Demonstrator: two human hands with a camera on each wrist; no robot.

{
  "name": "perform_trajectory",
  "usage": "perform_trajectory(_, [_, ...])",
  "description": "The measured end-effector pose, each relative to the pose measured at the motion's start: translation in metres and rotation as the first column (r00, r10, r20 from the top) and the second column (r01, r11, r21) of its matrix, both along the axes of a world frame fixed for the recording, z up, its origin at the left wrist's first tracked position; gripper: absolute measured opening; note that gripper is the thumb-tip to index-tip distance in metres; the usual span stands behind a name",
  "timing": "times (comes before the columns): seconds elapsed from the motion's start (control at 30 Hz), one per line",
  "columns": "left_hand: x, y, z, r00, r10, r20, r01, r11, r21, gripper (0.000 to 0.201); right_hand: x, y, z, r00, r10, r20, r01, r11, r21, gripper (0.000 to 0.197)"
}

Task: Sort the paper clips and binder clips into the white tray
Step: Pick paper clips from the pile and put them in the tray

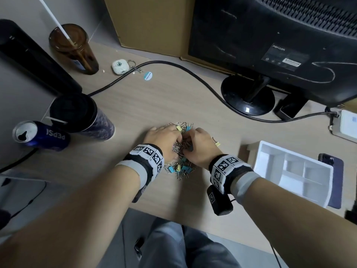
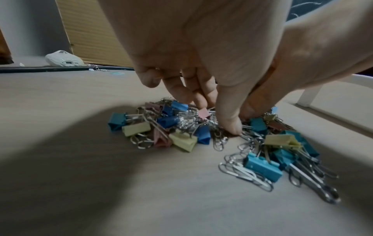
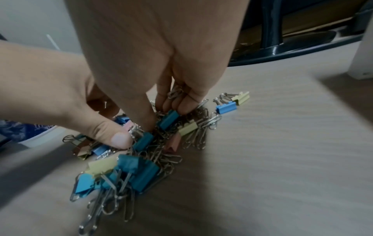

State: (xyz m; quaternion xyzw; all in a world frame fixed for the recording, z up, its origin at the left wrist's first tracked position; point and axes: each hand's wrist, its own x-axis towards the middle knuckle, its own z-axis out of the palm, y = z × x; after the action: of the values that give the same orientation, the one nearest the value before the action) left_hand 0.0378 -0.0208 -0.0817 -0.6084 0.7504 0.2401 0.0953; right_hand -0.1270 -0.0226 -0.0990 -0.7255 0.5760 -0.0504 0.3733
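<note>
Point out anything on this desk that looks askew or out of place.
The Pepsi can lies tipped on its side at the desk's left edge, its opening uncovered. No spill shows.

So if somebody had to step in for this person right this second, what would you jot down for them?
Left hand: fingers down in the mixed pile of paper clips and binder clips, thumb pressing on it; whether it grips any is unclear.
Right hand: fingers pinching a few paper clips out of the same pile.
White tray: on the desk to the right, apart from the pile; every compartment that shows is empty.
Done: nothing sorted yet.
Left: split paper clips from binder clips and drop each kind in the tray.
</note>
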Motion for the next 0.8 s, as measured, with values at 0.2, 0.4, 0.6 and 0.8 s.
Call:
perform_trajectory(0.2, [0.009, -0.004, 0.001, 0.999, 0.032, 0.001, -0.032, 0.999, 0.017, 0.022, -0.003, -0.006, 0.003, 0.995, 0.012, -0.094, -0.009, 0.999, 0.032, 0.03])
perform_trajectory(0.4, [0.013, 0.0, -0.005, 0.999, 0.032, -0.032, -0.032, 0.999, 0.001, 0.008, 0.008, -0.006, -0.001, 0.995, 0.048, -0.09, -0.047, 0.999, 0.021, 0.05])
perform_trajectory(0.6, [0.021, -0.001, -0.002, 0.991, 0.09, -0.098, -0.086, 0.995, 0.05, 0.006, 0.009, -0.009, -0.001, 0.977, 0.143, -0.156, -0.151, 0.987, -0.045, 0.021])
perform_trajectory(0.8, [0.024, 0.003, -0.001, 0.96, 0.182, -0.21, -0.165, 0.981, 0.097, 0.003, 0.008, -0.009, 0.001, 0.961, 0.173, -0.215, -0.18, 0.983, -0.014, 0.013])
